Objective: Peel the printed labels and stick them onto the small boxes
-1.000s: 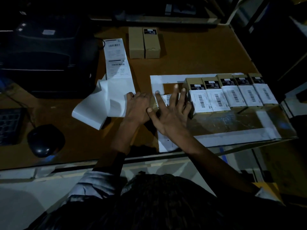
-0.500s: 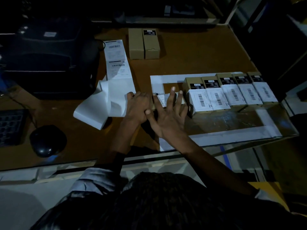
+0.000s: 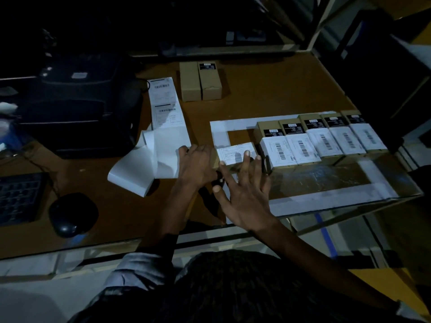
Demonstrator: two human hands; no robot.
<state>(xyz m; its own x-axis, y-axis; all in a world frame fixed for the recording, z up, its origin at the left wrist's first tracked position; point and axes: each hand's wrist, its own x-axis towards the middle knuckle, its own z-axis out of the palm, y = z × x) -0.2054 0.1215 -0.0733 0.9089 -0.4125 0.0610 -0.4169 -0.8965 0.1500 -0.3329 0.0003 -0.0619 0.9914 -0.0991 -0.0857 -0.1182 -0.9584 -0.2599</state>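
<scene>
At frame centre the right hand [image 3: 242, 194] presses straight fingers on a white printed label [image 3: 235, 153] atop a small brown cardboard box [image 3: 233, 165] — the left hand [image 3: 198, 163] steadies its left side — beside five labelled brown boxes [image 3: 324, 138] running right.

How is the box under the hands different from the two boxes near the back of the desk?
The box under the hands carries a white printed label on top; the two back boxes carry none, though one has a small black sticker. The near box is held by the left hand and pressed by the right hand; the back boxes lie untouched. It sits beside the labelled row; they lie apart. All are brown cardboard.
</scene>
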